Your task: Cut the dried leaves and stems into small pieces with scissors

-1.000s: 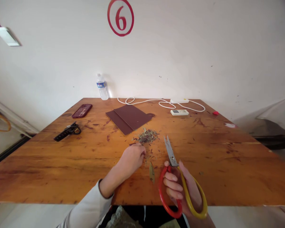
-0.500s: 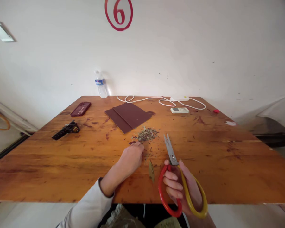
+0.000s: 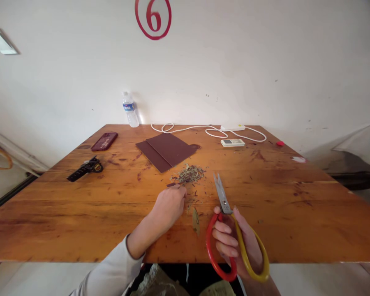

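Note:
My right hand (image 3: 228,238) is wrapped round a pair of scissors (image 3: 221,191) with one red and one yellow handle; the blades stand slightly apart and point away from me. My left hand (image 3: 170,203) rests low over the table with its fingers curled together. Whatever those fingers hold, if anything, is hidden. Just beyond them lie a dark red scrap (image 3: 172,185) and a heap of small cut shreds (image 3: 189,174). Between my two hands lies a brownish leaf-shaped piece (image 3: 196,222) with a mark cut or drawn on it. Loose bits are scattered near it.
Two maroon sheets (image 3: 171,149) overlap on the wooden table (image 3: 296,222) behind the heap. Farther back are a water bottle (image 3: 130,111), a white cable (image 3: 188,128) and a white remote-like device (image 3: 232,142). To the left lie a maroon phone (image 3: 105,141) and a black strapped item (image 3: 85,168).
Hardly anything differs. My left hand and forearm have shifted very slightly, and the view has moved a touch. The scissors stay in my right hand, blades still slightly apart.

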A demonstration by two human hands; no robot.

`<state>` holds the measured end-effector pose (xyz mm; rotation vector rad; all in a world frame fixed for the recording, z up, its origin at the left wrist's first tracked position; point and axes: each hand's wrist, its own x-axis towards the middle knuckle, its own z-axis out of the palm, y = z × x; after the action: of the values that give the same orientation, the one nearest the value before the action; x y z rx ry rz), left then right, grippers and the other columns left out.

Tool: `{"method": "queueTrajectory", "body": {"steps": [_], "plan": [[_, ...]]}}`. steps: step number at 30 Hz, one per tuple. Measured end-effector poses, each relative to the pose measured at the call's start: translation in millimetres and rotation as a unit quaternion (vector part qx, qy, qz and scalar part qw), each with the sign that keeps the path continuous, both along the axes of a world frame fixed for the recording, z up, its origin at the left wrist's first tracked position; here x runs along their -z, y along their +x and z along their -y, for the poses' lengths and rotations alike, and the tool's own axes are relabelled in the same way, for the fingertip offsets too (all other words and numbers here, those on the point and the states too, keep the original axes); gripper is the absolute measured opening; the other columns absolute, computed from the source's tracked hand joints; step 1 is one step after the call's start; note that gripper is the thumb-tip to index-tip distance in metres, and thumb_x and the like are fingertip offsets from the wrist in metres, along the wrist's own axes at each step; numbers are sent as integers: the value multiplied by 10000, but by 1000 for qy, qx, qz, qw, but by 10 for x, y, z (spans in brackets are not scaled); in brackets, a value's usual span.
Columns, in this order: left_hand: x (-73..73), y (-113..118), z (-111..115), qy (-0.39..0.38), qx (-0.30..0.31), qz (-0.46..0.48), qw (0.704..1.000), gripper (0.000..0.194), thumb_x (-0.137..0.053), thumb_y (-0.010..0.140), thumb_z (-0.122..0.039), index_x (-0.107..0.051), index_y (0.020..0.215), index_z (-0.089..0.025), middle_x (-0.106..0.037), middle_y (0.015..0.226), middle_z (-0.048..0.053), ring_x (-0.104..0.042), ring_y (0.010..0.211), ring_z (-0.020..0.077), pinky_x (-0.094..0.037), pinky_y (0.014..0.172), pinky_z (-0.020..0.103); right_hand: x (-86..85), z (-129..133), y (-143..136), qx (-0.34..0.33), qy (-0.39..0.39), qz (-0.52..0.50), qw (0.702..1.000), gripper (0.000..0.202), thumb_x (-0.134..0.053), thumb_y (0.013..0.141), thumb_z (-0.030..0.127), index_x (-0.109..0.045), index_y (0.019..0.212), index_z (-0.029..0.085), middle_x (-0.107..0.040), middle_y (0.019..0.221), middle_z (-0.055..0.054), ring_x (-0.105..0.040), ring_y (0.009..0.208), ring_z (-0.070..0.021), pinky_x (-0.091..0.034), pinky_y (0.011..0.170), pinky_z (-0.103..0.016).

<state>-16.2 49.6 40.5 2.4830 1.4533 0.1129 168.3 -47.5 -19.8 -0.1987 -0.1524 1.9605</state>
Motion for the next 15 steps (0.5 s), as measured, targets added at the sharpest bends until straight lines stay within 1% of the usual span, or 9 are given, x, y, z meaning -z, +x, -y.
{"method": "queueTrajectory", "body": {"steps": [4, 8, 10, 13, 15], "plan": [[14, 8, -10, -12, 16, -11, 1000, 277, -401, 865, -59, -670, 886, -126, -694, 928, 134, -664, 881, 252, -494, 799, 358, -2, 2, 1, -4, 7, -2, 1000, 303, -652, 920, 378, -702, 1041, 105, -530, 653, 35, -324, 434, -25, -312, 356, -101], [54, 22, 27, -7, 37, -9, 999, 202, -470, 856, -131, -671, 875, -149, -692, 931, 120, -664, 885, 260, -497, 786, 356, -14, 5, -2, -4, 8, -2, 1000, 316, -667, 909, 392, -703, 1033, 103, -518, 649, 44, -315, 437, -27, -317, 360, -106], [73, 30, 22, -1, 39, -18, 999, 196, -490, 827, -120, -672, 897, -146, -689, 957, 127, -663, 898, 266, -500, 786, 360, -23, 1, -3, -1, 8, 1, 1000, 321, -676, 903, 394, -706, 1033, 103, -519, 646, 43, -316, 437, -26, -316, 361, -108], [100, 40, -32, -11, 33, -25, 999, 238, -458, 821, -85, -679, 886, -144, -692, 944, 132, -666, 894, 259, -501, 796, 356, -30, -13, -2, 2, 4, 4, 1000, 316, -684, 897, 391, -711, 1027, 104, -527, 642, 42, -317, 433, -24, -312, 362, -108], [109, 40, -76, -15, 22, 8, 1000, 257, -438, 834, -73, -682, 856, -149, -698, 921, 128, -665, 906, 251, -497, 820, 351, -28, -20, 0, 1, 5, 2, 1000, 313, -691, 893, 385, -712, 1020, 100, -531, 640, 40, -318, 431, -23, -309, 361, -109]]}}
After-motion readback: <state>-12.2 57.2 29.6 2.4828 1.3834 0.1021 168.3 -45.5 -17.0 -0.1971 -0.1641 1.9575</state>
